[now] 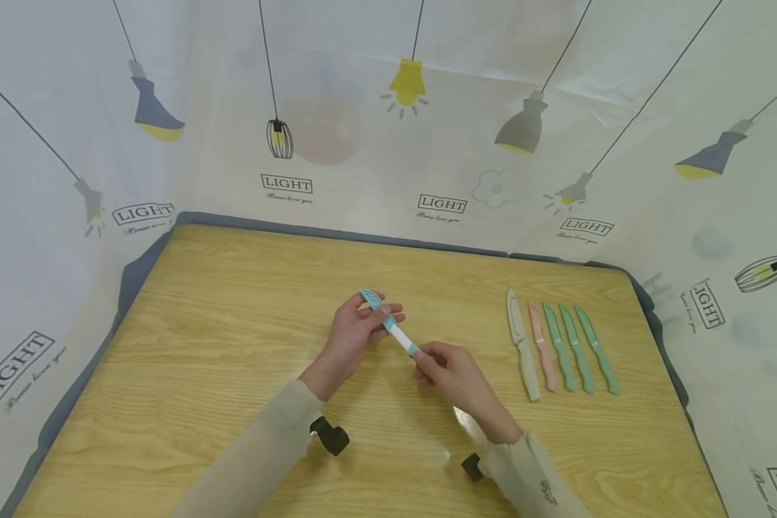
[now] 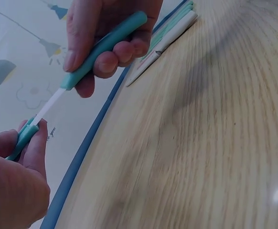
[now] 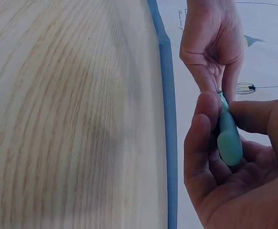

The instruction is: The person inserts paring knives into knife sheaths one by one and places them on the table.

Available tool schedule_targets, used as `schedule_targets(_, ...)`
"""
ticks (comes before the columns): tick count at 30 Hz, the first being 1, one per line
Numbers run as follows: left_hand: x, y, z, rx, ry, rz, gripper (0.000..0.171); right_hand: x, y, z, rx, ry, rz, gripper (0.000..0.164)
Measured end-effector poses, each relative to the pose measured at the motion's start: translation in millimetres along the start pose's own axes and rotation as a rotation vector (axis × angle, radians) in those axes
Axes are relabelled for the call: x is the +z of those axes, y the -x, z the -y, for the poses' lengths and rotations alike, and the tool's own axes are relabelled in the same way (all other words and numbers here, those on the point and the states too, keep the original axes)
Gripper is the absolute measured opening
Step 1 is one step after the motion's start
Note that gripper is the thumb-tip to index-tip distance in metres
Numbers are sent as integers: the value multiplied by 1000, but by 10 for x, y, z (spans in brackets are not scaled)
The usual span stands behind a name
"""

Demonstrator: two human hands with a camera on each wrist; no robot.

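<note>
Above the middle of the table, my left hand (image 1: pixel 347 337) pinches the teal sheath (image 1: pixel 370 298) of a small knife between thumb and fingers. My right hand (image 1: pixel 458 378) grips that knife's teal handle (image 2: pixel 105 47), with the thumb laid along it. Between the two hands a stretch of white blade (image 1: pixel 401 337) is bare, its tip end hidden inside the sheath. In the right wrist view the rounded butt of the handle (image 3: pixel 229 145) points toward the camera, and the left hand (image 3: pixel 213 43) is beyond it.
To the right on the wooden table (image 1: pixel 233 288) lie a large beige knife (image 1: pixel 527 367), a pink knife (image 1: pixel 544 352) and several green knives (image 1: pixel 576 352), side by side in a row. A white printed curtain (image 1: pixel 362 144) surrounds the table's far and side edges.
</note>
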State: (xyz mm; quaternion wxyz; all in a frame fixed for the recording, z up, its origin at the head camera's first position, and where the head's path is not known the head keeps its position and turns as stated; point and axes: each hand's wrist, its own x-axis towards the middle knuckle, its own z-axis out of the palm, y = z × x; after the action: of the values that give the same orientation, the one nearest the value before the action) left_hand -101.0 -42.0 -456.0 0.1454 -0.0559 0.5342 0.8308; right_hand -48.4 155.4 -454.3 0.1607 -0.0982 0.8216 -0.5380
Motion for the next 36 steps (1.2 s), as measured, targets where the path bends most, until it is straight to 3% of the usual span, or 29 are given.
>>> schedule_targets(5, 28, 11, 17, -3, 4, -6, 28, 18, -21, 73, -3, -7, -11, 31)
schedule_targets(12, 23, 25, 43, -10, 15, -14, 30, 15, 36, 437, 4, 7, -13, 23)
schedule_targets(17, 25, 21, 62, 0, 21, -11, 30, 34, 20, 499, 33, -17, -21, 22)
schedule_targets(25, 33, 17, 89, 6, 36, 0, 29, 58, -20, 471, 27, -23, -40, 23)
schedule_targets(32, 23, 39, 28, 21, 45, -21, 30, 53, -90, -30, 26, 104, -116, 33)
schedule_targets(36, 19, 44, 18, 22, 41, -28, 29, 25, -86, -46, -2, 89, -95, 31)
